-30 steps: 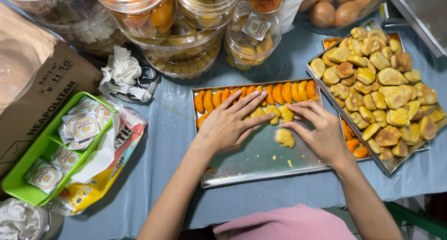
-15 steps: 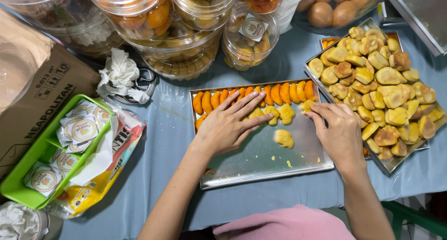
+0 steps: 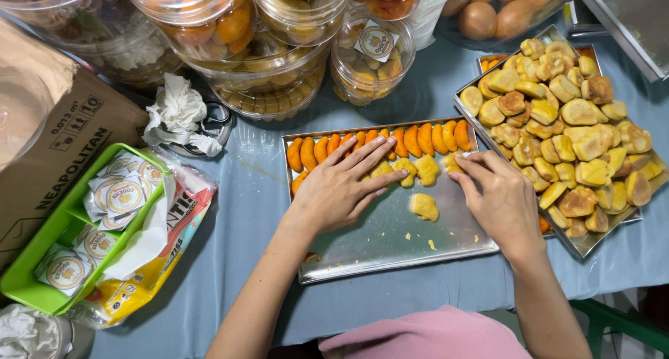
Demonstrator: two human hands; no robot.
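Observation:
A metal baking tray [image 3: 390, 242] lies on the blue tablecloth. A row of orange cookies [image 3: 418, 140] runs along its far edge. Below that row sit a few pale yellow cookies [image 3: 426, 169], and one yellow cookie [image 3: 424, 206] lies alone mid-tray. My left hand [image 3: 341, 187] rests flat with fingers spread, its fingertips on the orange and yellow cookies. My right hand [image 3: 496, 195] is at the tray's right edge, its fingertips pinching a yellow cookie [image 3: 451, 163] at the end of the row.
A second tray [image 3: 582, 245] heaped with yellow cookies stands at the right. Clear plastic jars [image 3: 279, 66] of cookies line the back, eggs [image 3: 488, 10] behind them. At left are a cardboard box [image 3: 63, 157], a green basket [image 3: 42, 261] with round labels, and crumpled tissue [image 3: 178, 115].
My right hand has moved from the loose cookie mid-tray up to the right end of the yellow row. My left hand has stayed on the cookies, its fingers shifting slightly.

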